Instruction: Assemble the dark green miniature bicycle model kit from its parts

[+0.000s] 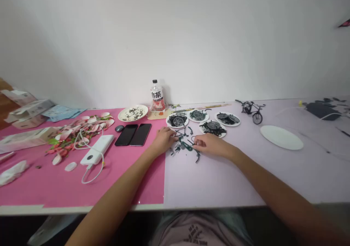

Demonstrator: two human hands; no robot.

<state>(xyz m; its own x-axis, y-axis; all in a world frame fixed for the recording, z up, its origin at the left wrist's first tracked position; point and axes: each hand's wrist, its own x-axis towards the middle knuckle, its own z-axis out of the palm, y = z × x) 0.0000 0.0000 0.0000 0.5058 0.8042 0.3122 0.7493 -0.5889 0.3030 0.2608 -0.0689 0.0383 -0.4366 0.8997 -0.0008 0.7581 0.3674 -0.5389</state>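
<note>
Lying loose on the lilac side of the table (218,187), between both hands: dark green and black bicycle parts (187,146), spread out flat. Reaching in with the left hand (163,138) from one side, fingers bent and close together over the edge of the parts; cannot tell whether gripping one or only touching. Reaching in with the right hand (206,143) from the other side, fingers curled toward the thumb beside a thin dark part; again cannot tell whether holding it. Just behind, four small white plates (238,122), piled with more dark parts, spoked wheels (179,120) among them. To the right, standing, a toy bicycle (248,108); nearer the front edge, a white oval plate (281,137). Behind to the left, a black-capped bottle (158,97), beside a larger plate (124,117) of pale and dark bits. In front of that, two black phones (126,135). Farther left, a white power bank (97,150) and pink petals (79,127).
</note>
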